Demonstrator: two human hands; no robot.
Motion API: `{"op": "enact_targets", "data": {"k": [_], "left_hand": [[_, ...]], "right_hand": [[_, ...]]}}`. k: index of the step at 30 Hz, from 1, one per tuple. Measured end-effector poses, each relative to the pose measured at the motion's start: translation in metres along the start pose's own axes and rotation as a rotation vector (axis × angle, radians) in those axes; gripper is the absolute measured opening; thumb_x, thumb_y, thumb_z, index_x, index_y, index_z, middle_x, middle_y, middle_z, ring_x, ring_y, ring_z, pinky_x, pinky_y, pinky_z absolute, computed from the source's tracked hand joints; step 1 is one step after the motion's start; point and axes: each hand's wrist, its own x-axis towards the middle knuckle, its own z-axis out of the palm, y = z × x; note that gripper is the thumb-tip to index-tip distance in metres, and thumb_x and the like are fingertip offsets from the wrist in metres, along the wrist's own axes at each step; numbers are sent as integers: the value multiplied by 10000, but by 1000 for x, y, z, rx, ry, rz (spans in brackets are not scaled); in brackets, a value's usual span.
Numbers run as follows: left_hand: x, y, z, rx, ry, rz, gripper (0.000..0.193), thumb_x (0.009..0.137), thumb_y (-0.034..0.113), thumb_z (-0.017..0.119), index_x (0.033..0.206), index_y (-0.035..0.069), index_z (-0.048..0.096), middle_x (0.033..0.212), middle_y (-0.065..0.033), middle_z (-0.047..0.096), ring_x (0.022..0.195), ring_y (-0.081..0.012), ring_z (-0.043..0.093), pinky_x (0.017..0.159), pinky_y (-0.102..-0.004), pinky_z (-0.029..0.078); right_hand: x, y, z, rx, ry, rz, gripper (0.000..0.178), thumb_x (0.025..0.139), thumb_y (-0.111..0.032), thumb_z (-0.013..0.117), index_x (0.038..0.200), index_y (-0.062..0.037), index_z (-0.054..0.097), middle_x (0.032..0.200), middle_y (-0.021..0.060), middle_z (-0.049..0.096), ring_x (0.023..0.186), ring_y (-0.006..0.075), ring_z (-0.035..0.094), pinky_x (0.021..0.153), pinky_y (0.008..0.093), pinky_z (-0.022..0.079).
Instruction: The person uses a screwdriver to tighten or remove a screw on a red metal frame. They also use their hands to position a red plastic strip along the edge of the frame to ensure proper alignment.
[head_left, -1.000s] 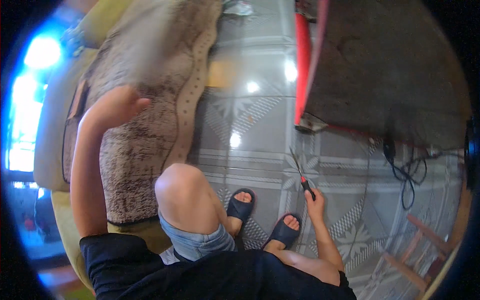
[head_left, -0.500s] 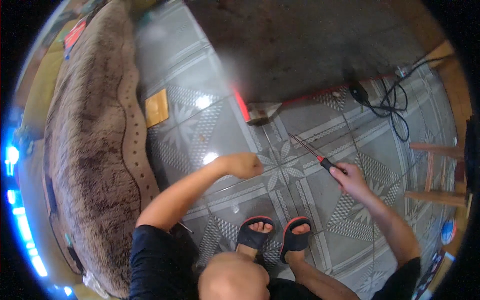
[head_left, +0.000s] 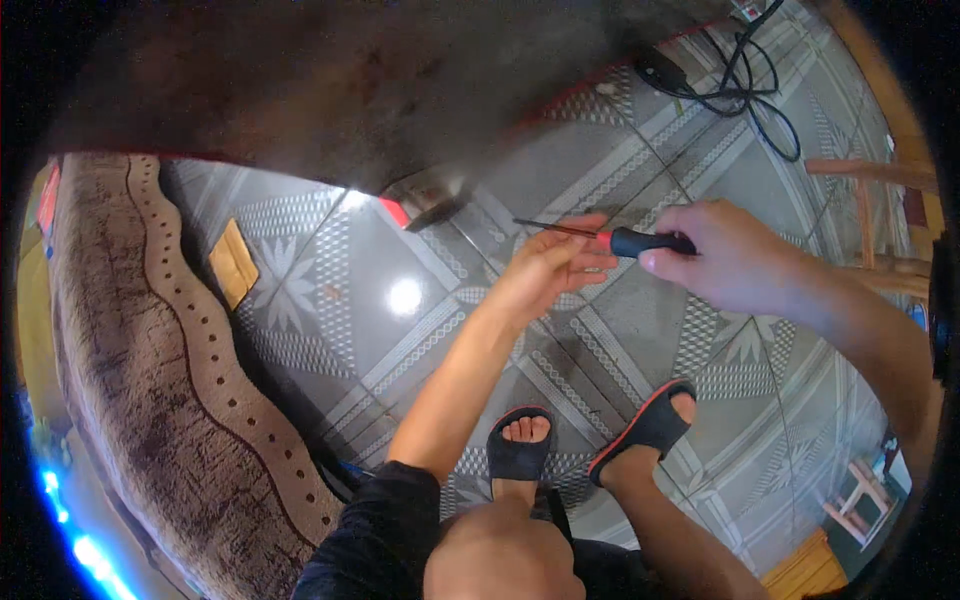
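In my right hand (head_left: 735, 255) is a screwdriver with a black and red handle (head_left: 645, 242), its thin shaft pointing left. My fingers and thumb are wrapped round the handle. Alongside the shaft is my left hand (head_left: 545, 270), palm turned up and fingers spread apart. The shaft crosses over its fingers; whether it rests on them I cannot tell. Just beyond the hands a large dark, blurred panel (head_left: 300, 90) with a red edge fills the top of the view. A metal corner piece (head_left: 435, 198) shows at its lower edge.
A brown fleecy blanket (head_left: 140, 330) covers a long piece of furniture at left, with a tan packet (head_left: 234, 264) beside it on the tiled floor (head_left: 420, 340). A coiled black cable (head_left: 745, 90) lies far right. Wooden stool legs (head_left: 870, 175) stand at the right edge.
My left hand has gone from a closed fist to spread fingers and reached the screwdriver's shaft. My right hand has raised the screwdriver, now nearly level. The dark panel fills more of the upper left.
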Motion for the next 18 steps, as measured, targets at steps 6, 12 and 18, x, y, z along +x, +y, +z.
{"op": "enact_targets", "data": {"k": [6, 12, 18], "left_hand": [[-2, 3, -10, -324, 30, 138, 227, 857, 145, 503, 1060, 44, 515, 1121, -95, 535, 986, -269, 562, 840, -386, 475], [3, -17, -37, -92, 340, 92, 168, 888, 181, 480, 997, 65, 531, 1024, -81, 583, 865, -185, 584, 775, -342, 497], [14, -28, -31, 309, 613, -57, 187, 900, 221, 470, 972, 60, 533, 916, -71, 615, 810, -137, 577, 689, -277, 470]], "right_hand": [[52, 32, 46, -20, 85, -108, 264, 816, -277, 566, 830, -13, 561, 558, 86, 492, 531, 167, 506, 507, 332, 394], [57, 78, 152, 697, 191, 92, 396, 804, -392, 565, 838, 2, 596, 582, 65, 541, 512, 157, 502, 504, 303, 414], [39, 75, 197, 1316, 168, 331, 351, 816, -383, 569, 784, -33, 578, 602, 18, 546, 418, 58, 426, 380, 208, 319]]}}
